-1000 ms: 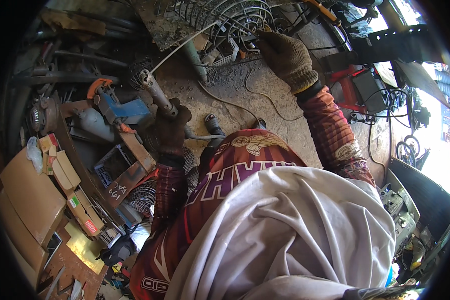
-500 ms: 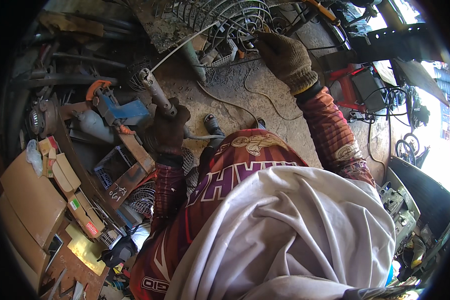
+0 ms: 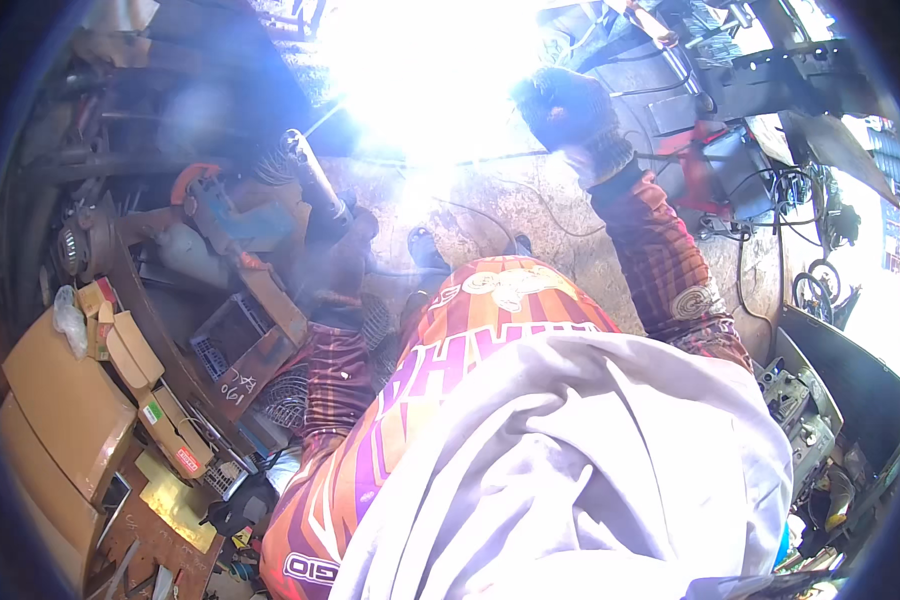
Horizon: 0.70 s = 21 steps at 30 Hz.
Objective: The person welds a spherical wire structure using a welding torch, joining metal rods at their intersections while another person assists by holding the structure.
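My gloved left hand (image 3: 342, 250) is closed around a welding electrode holder (image 3: 315, 182), a grey tube tilted up and away from me. A thin welding rod (image 3: 322, 121) runs from its jaw toward a blinding white glare (image 3: 430, 70), which swallows the rod's tip and the round wire metalwork there. At the glare's right edge is my gloved right hand (image 3: 577, 115), its fingers pinched together. What they grip is lost in the light.
To the left stand a blue and orange tool (image 3: 235, 215), a grey bottle (image 3: 187, 252) and cardboard boxes (image 3: 65, 415). Red metal equipment (image 3: 690, 165) sits at right. A cable (image 3: 480, 215) lies across the floor near my feet (image 3: 425, 247).
An intense white light has flared at the rod's far end, hiding the wire metalwork and washing out the scene. Both hands have stayed nearly in place.
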Available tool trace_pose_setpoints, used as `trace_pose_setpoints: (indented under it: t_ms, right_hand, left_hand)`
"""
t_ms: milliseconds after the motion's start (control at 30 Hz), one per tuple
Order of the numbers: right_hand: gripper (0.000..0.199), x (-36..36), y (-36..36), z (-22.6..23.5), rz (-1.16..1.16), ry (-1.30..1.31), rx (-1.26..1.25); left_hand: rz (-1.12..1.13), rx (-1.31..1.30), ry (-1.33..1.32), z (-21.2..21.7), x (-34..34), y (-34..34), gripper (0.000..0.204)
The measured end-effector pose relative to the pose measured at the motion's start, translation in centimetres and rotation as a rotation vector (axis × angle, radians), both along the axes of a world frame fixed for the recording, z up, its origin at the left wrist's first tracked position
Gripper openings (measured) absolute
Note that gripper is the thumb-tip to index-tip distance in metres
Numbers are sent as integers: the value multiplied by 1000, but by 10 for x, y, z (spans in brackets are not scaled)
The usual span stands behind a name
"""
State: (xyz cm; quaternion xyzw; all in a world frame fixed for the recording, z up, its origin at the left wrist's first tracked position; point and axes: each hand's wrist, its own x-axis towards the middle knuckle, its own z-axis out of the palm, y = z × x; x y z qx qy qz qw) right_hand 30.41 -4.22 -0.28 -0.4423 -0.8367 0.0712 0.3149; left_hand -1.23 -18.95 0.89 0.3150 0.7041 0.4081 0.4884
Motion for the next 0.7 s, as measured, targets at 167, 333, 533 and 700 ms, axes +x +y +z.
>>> trace_pose_setpoints:
  t_ms: [167, 333, 533, 700]
  right_hand:
    - [15, -6, 5, 10, 70, 91, 86]
    - [16, -13, -4, 24, 40, 6, 77]
    - [15, -15, -6, 36, 72, 32, 15]
    - [21, -10, -1, 22, 40, 38, 94]
  left_hand:
    - [-130, 44, -46, 10, -11, 2, 28]
    - [-183, 239, 197, -43, -32, 2, 33]
    - [-259, 446, 549, -57, -40, 4, 31]
    - [-59, 163, -64, -30, -19, 3, 31]
